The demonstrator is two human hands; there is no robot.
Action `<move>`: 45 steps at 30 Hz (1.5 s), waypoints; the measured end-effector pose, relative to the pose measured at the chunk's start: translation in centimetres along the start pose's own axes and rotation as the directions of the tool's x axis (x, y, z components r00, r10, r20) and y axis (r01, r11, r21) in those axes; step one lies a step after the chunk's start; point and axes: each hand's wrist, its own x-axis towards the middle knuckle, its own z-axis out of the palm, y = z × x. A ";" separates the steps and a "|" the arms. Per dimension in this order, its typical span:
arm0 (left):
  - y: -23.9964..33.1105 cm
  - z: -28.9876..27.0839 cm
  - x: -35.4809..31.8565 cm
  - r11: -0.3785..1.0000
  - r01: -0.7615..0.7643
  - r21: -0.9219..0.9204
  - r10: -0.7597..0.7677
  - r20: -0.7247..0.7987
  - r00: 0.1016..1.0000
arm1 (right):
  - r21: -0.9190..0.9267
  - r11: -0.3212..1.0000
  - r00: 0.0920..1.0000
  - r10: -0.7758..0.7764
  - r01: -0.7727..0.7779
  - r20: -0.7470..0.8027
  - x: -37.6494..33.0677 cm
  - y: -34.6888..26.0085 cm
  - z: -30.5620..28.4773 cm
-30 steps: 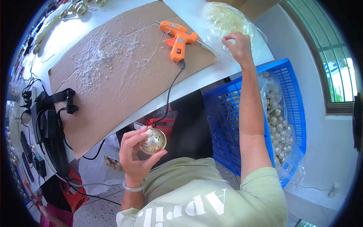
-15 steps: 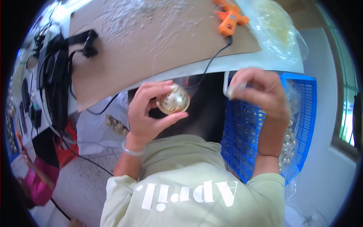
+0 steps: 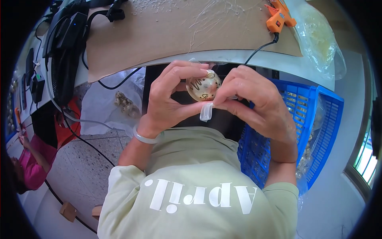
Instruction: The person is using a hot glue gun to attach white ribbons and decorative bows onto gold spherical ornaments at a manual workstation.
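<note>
Bauble (image 3: 203, 86), round, golden, dark-lettered

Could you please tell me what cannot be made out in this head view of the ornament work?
- Gold ball ornament: its sides are covered by the left hand and right hand.
- White ribbon loop: its upper end is hidden between the fingers.
- Orange glue gun: its top is cut off by the upper edge.
- Blue crate: its contents are too small and partly behind the right forearm.
</note>
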 end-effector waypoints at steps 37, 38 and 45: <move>-0.3 0.4 -0.4 0.982 0.092 -0.165 -0.092 0.008 0.996 | -0.603 0.780 0.903 -0.126 -0.165 -0.410 -2.5 -1.7 2.9; -0.3 0.4 -0.4 0.982 0.092 -0.164 -0.092 0.006 0.996 | -0.603 0.781 0.904 -0.127 -0.164 -0.409 -2.6 -1.5 3.3; -0.1 0.5 -0.3 0.991 0.071 -0.116 -0.069 0.018 0.997 | -0.583 0.785 0.887 -0.100 -0.208 -0.451 -2.3 -0.4 4.7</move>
